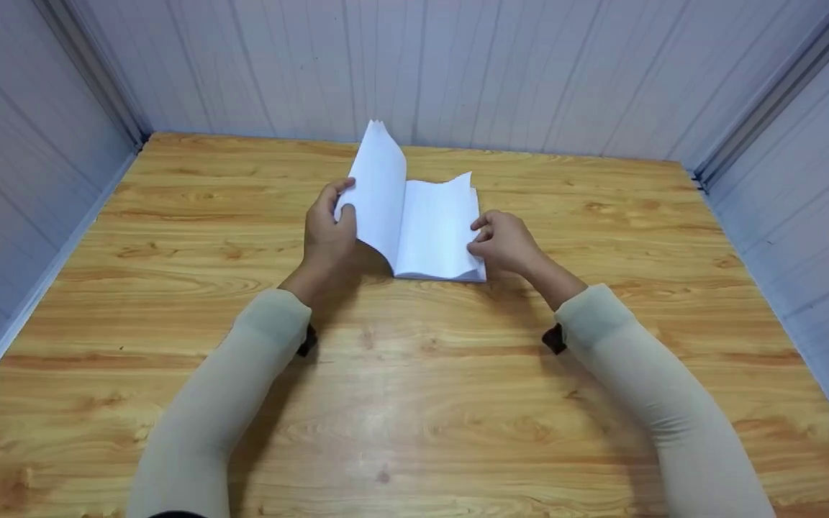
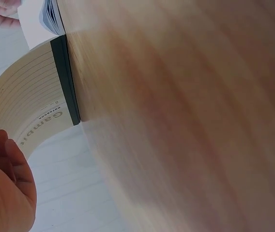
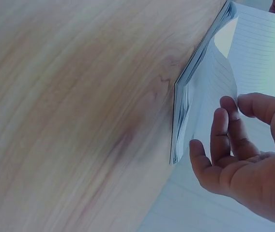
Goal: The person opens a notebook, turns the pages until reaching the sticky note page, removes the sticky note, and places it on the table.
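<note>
A notebook (image 1: 435, 226) with white ruled pages lies open on the wooden table. Its left part, cover and some pages, stands raised, and my left hand (image 1: 329, 229) grips it by the outer edge, thumb on the page side. From the left wrist view, the cream cover (image 2: 26, 92) bears printed lines and the word "Gambit", with a dark green spine strip (image 2: 66, 79). At the right edge, my right hand (image 1: 506, 241) pinches a lifted page (image 3: 220, 72) between thumb and forefinger; the other fingers are bent beneath.
The wooden table (image 1: 414, 403) reaches to a pale panelled wall (image 1: 494, 72) behind the notebook. Similar panels (image 1: 11, 158) stand along the left and right sides. Small dark devices (image 1: 554, 338) sit at both wrists, below the sleeve cuffs.
</note>
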### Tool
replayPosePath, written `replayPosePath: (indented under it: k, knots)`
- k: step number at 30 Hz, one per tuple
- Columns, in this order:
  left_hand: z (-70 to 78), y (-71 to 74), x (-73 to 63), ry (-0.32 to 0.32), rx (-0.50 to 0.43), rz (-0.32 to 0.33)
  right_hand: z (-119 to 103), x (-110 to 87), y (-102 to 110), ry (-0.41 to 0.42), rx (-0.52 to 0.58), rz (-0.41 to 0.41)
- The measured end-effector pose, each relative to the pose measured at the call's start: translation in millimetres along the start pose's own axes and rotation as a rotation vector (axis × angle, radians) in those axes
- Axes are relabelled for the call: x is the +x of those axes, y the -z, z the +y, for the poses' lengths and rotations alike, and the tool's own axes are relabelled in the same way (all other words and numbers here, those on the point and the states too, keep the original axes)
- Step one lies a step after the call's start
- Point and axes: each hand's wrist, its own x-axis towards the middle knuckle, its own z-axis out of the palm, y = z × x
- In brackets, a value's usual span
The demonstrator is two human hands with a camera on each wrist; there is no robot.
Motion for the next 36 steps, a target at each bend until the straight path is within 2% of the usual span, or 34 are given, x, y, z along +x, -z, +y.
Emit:
replayPosePath:
  k: [6,11,17,27,36]
  knots:
    - [0.7,0.7,0.2,0.023,-0.036,-0.007,-3.3,-1.9,-2.9,0.085,0.017,-0.004]
    - [1.0,0.5,-0.5,0.035,-0.055,-0.019,-5.8,-3.4,-9.6,0.141,0.004,-0.065]
    - [1.6,-0.1,-0.2,0.008,-0.054,-0.022,-17.2,-5.0,-18.5,0.188,-0.056,-0.136]
    - [1.9,-0.2,0.3,-0.014,-0.002,0.004,-36.6,-5.3,-31.7,0.303,-0.148,-0.246]
    - [1.7,-1.4,-1.4,-0.005,0.089,-0.014,-43.0,-7.6,-39.0,0.362,-0.202,-0.305]
